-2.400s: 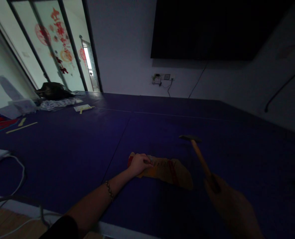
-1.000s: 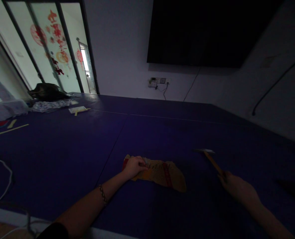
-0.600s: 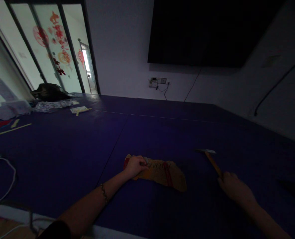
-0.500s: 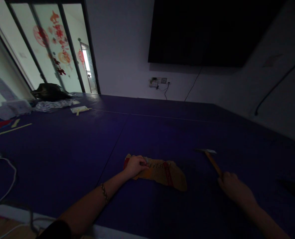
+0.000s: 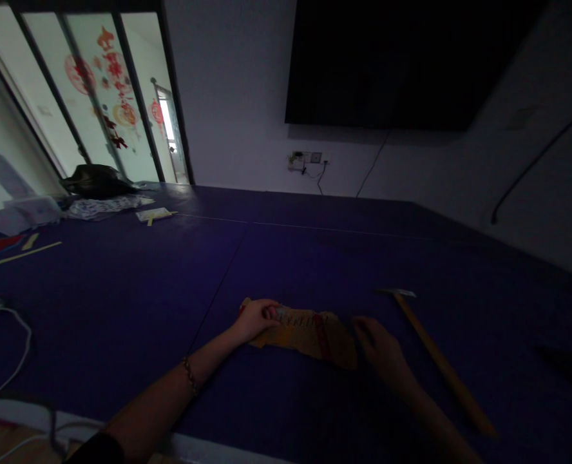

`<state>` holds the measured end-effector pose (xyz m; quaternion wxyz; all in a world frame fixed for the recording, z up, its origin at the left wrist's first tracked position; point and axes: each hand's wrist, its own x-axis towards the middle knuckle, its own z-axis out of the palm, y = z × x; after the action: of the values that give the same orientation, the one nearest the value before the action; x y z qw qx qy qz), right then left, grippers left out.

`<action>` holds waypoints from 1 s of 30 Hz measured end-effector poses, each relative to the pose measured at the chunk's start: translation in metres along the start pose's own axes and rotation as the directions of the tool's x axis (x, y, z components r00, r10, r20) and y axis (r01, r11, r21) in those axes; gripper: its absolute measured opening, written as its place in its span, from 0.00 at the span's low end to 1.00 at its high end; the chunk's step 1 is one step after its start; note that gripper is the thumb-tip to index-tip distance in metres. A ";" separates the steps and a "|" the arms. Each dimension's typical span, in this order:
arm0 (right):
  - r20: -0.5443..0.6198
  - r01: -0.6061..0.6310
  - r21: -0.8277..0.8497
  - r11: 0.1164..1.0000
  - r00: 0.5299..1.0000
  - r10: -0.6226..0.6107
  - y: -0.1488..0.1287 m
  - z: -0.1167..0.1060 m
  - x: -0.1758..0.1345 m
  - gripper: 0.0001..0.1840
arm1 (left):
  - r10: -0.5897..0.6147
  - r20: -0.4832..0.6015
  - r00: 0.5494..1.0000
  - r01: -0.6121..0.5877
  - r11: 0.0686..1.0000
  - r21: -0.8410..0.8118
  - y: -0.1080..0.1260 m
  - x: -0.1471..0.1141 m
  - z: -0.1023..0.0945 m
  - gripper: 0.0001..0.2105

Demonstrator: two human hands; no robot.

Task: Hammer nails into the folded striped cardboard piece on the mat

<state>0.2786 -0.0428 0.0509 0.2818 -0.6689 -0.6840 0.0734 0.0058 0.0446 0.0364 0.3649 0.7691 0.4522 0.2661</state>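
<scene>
A tan, uneven-edged flat piece with red stripes lies on the dark purple tabletop. Along its upper side runs a row of small dark upright marks that look like nails; dim light hides their detail. My left hand rests on its left end, fingers curled and closed there, covering that part. At its right end is my right hand, empty, with thumb and fingers apart and the fingertips close to the edge. A hammer with a wooden handle lies on the table to the right of that hand.
The purple tabletop reaches back to the wall. A black bag, papers and yellow strips lie at the left. A white cable hangs at the near left edge. A dark object, unclear, lies far right.
My right hand has let go of the hammer, which now lies on the table, and has moved left to the tan piece. My left hand stays at the piece's left end.
</scene>
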 end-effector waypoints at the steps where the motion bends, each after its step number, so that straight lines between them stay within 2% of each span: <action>1: 0.028 0.001 0.092 0.996 1.000 -0.004 -0.003 0.006 0.005 0.17 | -0.011 -0.055 0.998 0.011 1.000 0.012 -0.001 -0.004 -0.002 0.16; 5: 0.074 -0.084 0.387 0.918 0.995 0.060 0.001 0.031 0.024 0.20 | -0.019 -0.275 0.961 0.050 0.993 0.106 -0.012 -0.025 -0.013 0.12; 9: 0.079 -0.086 0.492 0.866 0.995 0.054 0.011 0.047 0.030 0.22 | -0.026 -0.478 0.878 0.131 0.973 0.188 -0.028 -0.033 -0.023 0.14; 11: 0.010 -0.042 0.410 0.911 0.999 0.042 0.019 0.042 0.031 0.23 | -0.081 -0.534 0.842 0.186 0.972 0.145 -0.034 -0.031 -0.027 0.15; 13: -0.158 -0.035 0.176 0.984 0.985 0.063 0.033 0.028 0.030 0.24 | -0.128 -0.531 0.838 0.202 0.976 0.084 -0.039 -0.027 -0.029 0.15; 15: -0.355 -0.132 -0.122 0.984 0.931 0.081 0.053 0.005 0.029 0.24 | -0.139 -0.521 0.842 0.196 0.979 0.056 -0.041 -0.025 -0.030 0.15; 16: -0.385 -0.209 -0.241 0.948 0.917 0.104 0.064 -0.007 0.027 0.24 | -0.135 -0.519 0.844 0.191 0.980 0.054 -0.041 -0.024 -0.031 0.14; 18: -0.352 -0.456 -0.354 0.817 0.874 0.335 0.083 -0.028 0.023 0.21 | -0.126 -0.514 0.849 0.179 0.982 0.055 -0.041 -0.024 -0.031 0.15; 19: -0.298 -0.555 -0.344 0.758 0.830 0.472 0.090 -0.035 0.021 0.20 | -0.119 -0.507 0.854 0.170 0.984 0.056 -0.041 -0.024 -0.031 0.15; 21: -0.226 -0.659 -0.303 0.689 0.752 0.619 0.098 -0.042 0.018 0.19 | -0.102 -0.490 0.866 0.150 0.987 0.061 -0.041 -0.025 -0.031 0.15; 22: -0.208 -0.668 -0.285 0.687 0.743 0.636 0.099 -0.042 0.017 0.19 | -0.094 -0.484 0.870 0.142 0.988 0.065 -0.042 -0.025 -0.031 0.14; 25: -0.223 -0.631 -0.302 0.714 0.775 0.591 0.098 -0.035 0.018 0.19 | -0.082 -0.483 0.872 0.135 0.988 0.076 -0.045 -0.027 -0.031 0.14; 28: -0.221 -0.616 -0.328 0.716 0.787 0.576 0.096 -0.029 0.026 0.20 | -0.076 -0.491 0.868 0.134 0.988 0.083 -0.045 -0.025 -0.030 0.13; 30: -0.255 -0.570 -0.332 0.751 0.821 0.510 0.091 -0.031 0.032 0.22 | -0.058 -0.501 0.863 0.125 0.987 0.101 -0.040 -0.024 -0.032 0.13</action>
<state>0.3744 -0.0118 0.0425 0.1578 -0.8841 -0.4383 -0.0371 -0.0489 0.0469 0.0217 0.1976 0.6747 0.5832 0.4070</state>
